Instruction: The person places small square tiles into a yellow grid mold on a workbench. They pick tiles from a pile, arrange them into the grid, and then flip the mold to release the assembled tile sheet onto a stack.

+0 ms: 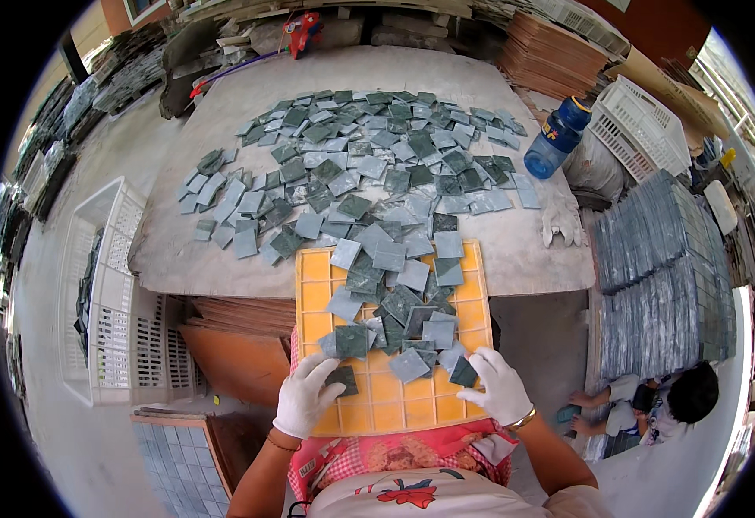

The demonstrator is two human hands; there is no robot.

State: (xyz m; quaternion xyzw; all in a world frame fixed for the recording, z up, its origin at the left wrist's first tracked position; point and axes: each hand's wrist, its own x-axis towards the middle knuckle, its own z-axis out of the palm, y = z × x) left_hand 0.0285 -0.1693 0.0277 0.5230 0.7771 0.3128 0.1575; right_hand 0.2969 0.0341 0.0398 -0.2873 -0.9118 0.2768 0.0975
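A yellow grid tray (395, 406) rests at the near table edge, over my lap. Square stone tiles (399, 302) in dark green and grey lie loosely heaped on it. My left hand (308, 393), in a white glove, has thumb and fingers closed at the left edge of a dark green tile (340, 380). On the opposite side my right hand (498, 388), also gloved, grips a dark tile (464, 372) between thumb and fingers. Both tiles are low over the tray's near part. Many more tiles (352, 177) spread across the table beyond.
A blue bottle (559, 136) and a spare white glove (560, 217) sit on the table's right side. White crates (119, 319) stand at left. Stacked tile sheets (662, 276) rise at right, with another person (654, 406) below them. A red toy (302, 34) lies at the far edge.
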